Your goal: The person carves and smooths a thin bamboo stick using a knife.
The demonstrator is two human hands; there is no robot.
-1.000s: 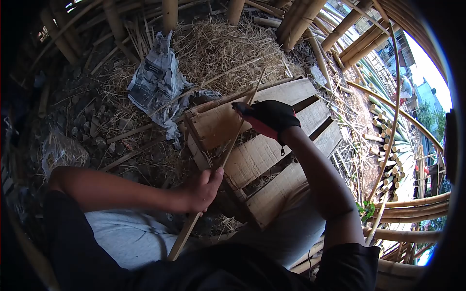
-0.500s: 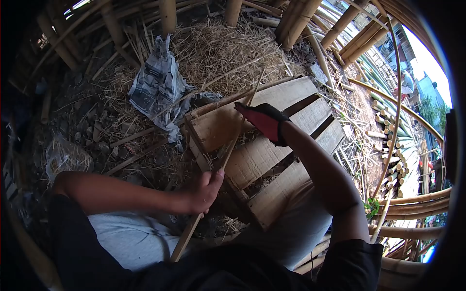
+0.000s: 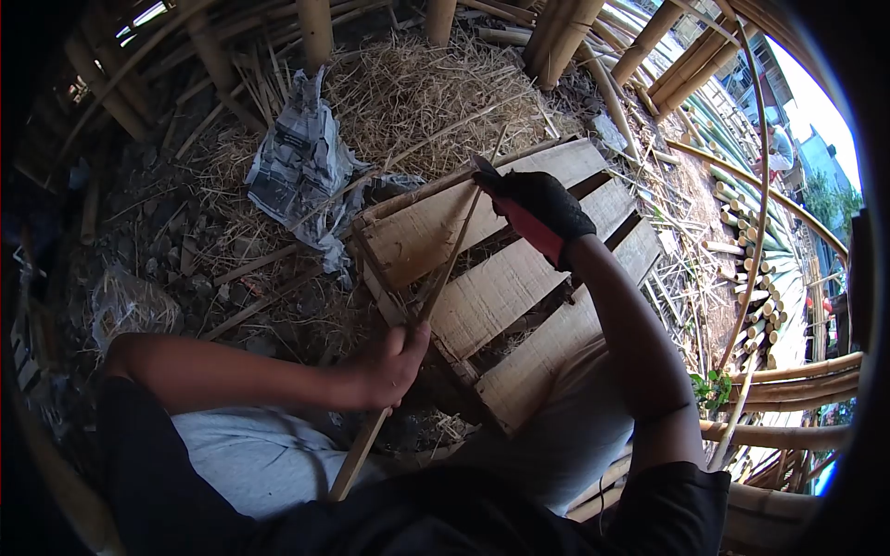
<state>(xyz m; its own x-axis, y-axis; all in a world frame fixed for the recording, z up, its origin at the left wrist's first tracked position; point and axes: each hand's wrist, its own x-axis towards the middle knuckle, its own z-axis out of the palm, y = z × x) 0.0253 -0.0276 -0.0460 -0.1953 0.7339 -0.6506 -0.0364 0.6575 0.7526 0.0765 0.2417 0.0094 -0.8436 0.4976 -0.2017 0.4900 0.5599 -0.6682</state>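
My bare left hand is closed around a long, thin bamboo strip, which slants from my lap up across a slatted wooden crate. On my right hand is a black and red glove. Its fingers are closed at the strip's upper part, over the crate's far slat. A small greyish blade juts from these fingers beside the strip; its handle is hidden in the glove. Both of my legs, in grey trousers, show beside the crate.
Crumpled newspaper lies left of the crate, near a heap of dry straw. Bamboo posts stand along the back. Cut bamboo poles are stacked at right, with a thin curved pole in front. Clear plastic lies at left.
My right hand has moved a little up and to the right along the strip and has turned, showing more of the glove's black back. My left hand stays nearly in place.
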